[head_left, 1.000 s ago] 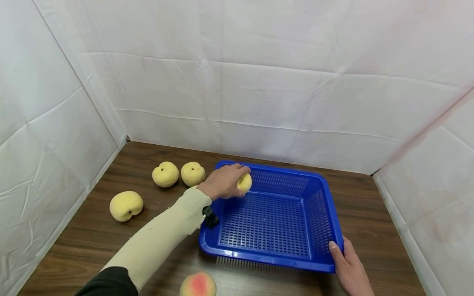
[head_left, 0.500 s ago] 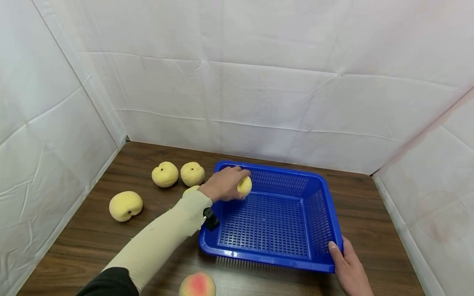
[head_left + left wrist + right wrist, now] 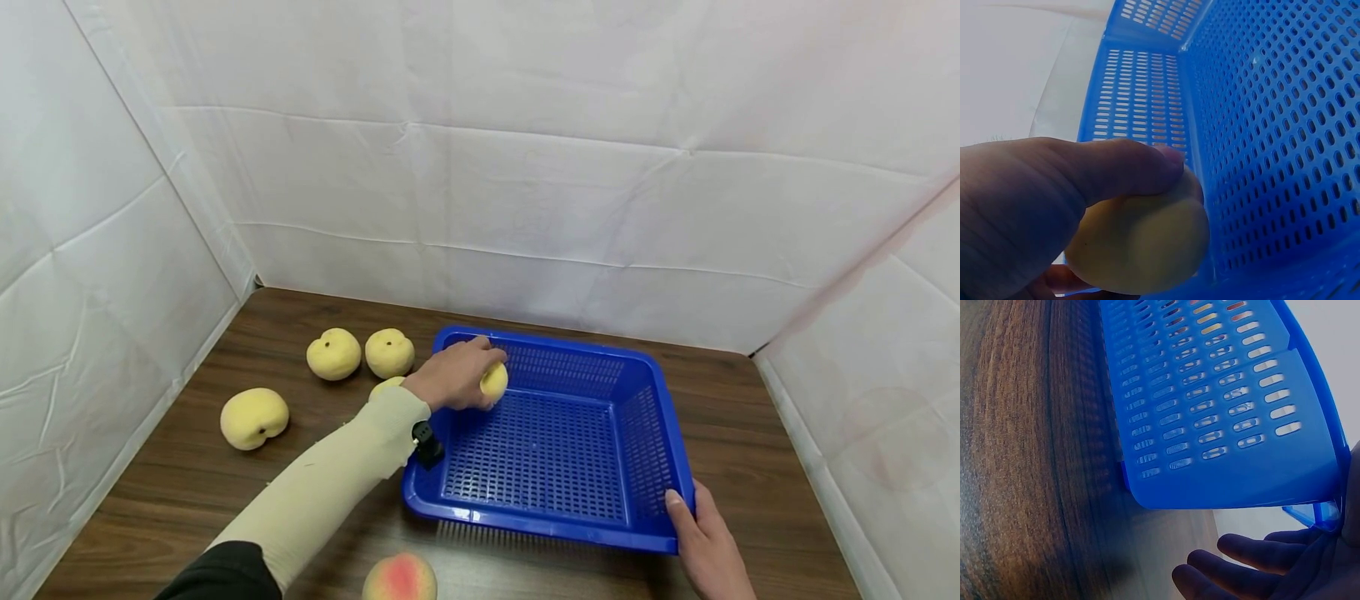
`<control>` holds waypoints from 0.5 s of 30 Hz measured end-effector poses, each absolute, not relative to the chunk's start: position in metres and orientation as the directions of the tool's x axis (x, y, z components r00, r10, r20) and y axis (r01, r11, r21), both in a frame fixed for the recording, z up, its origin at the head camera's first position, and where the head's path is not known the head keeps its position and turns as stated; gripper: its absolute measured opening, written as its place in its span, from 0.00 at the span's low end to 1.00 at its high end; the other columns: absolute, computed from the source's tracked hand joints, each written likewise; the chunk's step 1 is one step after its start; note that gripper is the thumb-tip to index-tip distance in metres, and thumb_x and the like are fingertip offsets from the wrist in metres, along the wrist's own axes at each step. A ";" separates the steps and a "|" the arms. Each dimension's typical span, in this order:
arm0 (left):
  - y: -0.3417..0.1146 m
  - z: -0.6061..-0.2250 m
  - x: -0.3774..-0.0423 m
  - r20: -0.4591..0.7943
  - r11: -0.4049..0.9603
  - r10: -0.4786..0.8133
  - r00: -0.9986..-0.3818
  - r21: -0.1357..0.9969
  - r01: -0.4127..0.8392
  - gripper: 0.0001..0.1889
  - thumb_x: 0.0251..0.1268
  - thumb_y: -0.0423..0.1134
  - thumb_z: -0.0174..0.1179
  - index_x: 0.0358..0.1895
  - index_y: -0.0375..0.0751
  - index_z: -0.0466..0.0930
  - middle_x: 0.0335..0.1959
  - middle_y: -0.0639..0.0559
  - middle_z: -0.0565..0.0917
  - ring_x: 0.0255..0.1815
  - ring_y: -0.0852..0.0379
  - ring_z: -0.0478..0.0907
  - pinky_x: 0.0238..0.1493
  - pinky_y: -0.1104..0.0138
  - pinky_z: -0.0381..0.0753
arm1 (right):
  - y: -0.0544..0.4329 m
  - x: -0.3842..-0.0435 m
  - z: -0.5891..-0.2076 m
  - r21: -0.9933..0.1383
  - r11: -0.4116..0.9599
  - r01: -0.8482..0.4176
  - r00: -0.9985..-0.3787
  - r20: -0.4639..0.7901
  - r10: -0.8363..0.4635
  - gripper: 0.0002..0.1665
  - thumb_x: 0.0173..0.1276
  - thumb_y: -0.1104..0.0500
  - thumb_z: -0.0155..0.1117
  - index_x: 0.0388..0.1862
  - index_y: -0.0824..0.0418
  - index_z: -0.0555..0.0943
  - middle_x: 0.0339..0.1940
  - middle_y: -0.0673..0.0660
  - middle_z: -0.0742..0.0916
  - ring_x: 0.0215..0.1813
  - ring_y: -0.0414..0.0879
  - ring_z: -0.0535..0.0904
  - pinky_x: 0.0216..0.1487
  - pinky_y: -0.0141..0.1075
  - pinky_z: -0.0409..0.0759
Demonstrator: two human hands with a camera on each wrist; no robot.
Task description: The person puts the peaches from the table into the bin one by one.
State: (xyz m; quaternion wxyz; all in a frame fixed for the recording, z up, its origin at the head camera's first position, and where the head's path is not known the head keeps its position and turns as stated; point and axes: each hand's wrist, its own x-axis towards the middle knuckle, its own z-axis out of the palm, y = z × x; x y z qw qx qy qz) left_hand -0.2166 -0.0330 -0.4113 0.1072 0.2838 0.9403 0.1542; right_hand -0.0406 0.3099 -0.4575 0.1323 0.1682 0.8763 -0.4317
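Note:
In the head view my left hand point(image 3: 456, 373) reaches over the left side of a blue plastic basket point(image 3: 540, 528) and holds a yellow peach point(image 3: 493, 382) inside it. The left wrist view shows the thumb point(image 3: 1141, 167) lying across the top of that peach point(image 3: 1160, 240), close to the slotted wall. At the near right corner my right hand point(image 3: 711, 546) grips the rim, thumb on top. Its other fingers point(image 3: 1235, 575) extend outside the slotted wall point(image 3: 1229, 481) in the right wrist view.
Yellow peaches point(image 3: 333, 354) sit on the brown wooden table point(image 3: 742, 425) left of the basket, one partly hidden by my forearm. A red-blushed peach point(image 3: 400, 577) lies at the front edge of view. White sheeting point(image 3: 525, 208) encloses the back and sides.
My left hand and the peach in it have sunk slightly within the basket. The right hand and the basket have hardly moved.

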 end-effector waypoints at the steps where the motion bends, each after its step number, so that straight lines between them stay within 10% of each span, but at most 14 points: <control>1: -0.033 -0.411 -0.217 -0.112 0.791 0.567 -0.816 0.350 0.502 0.35 0.62 0.46 0.75 0.73 0.47 0.74 0.65 0.45 0.78 0.55 0.49 0.80 0.58 0.55 0.84 | 0.310 -0.041 -0.457 -0.711 0.571 0.411 -0.907 -0.379 0.181 0.43 0.87 0.41 0.34 0.84 0.71 0.45 0.76 0.78 0.69 0.73 0.69 0.71 0.71 0.67 0.68; 15: -0.029 -0.414 -0.218 -0.121 0.811 0.556 -0.822 0.295 0.505 0.33 0.58 0.45 0.77 0.68 0.48 0.79 0.60 0.48 0.81 0.54 0.49 0.79 0.55 0.57 0.83 | 0.308 -0.040 -0.456 -0.718 0.569 0.400 -0.913 -0.367 0.179 0.43 0.87 0.41 0.34 0.84 0.71 0.46 0.76 0.78 0.69 0.73 0.68 0.71 0.71 0.66 0.69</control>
